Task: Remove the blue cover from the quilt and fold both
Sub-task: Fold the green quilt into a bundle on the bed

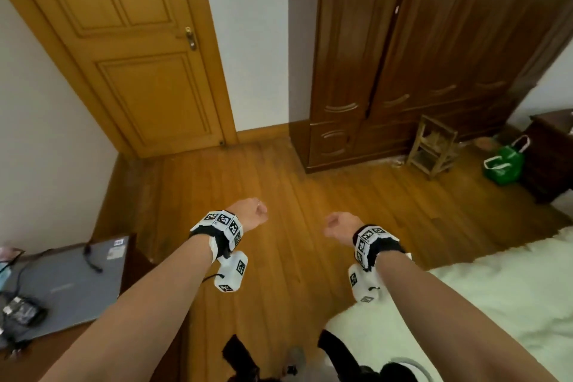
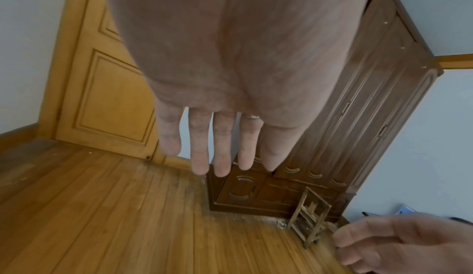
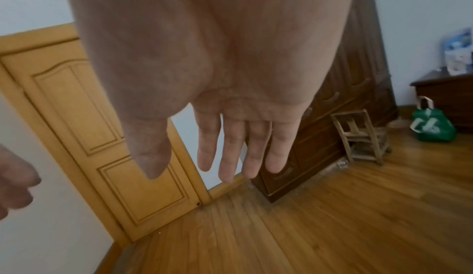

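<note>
- Wooden planks of the floor (image 1: 279, 257) are filling the middle of the head view, and the person is standing at its near edge, looking down along both forearms.
- At the near right, a white fluffy quilt (image 1: 480, 304) is lying spread on the bed; I cannot tell where the blue cover is, since no view is showing it.
- At the near left, a bench (image 1: 62, 347) is carrying a grey laptop (image 1: 71, 285) with cables beside it.
- Both hands are hanging out over the floor, apart from each other and touching nothing.
- Seen from its wrist camera, the left hand (image 2: 230, 100) is holding its fingers (image 2: 199, 146) straight and slightly spread, empty, with a ring on one of them.
- Likewise the right hand (image 3: 225, 100) is keeping its fingers (image 3: 230, 153) straight and loose, gripping nothing.
- Farther off, a small wooden stool (image 1: 434, 146) is standing before a dark wardrobe (image 1: 418, 49), with a green bag (image 1: 504, 164) to its right.
- Farthest to the left, a light wooden door (image 1: 124, 40) is standing closed.
</note>
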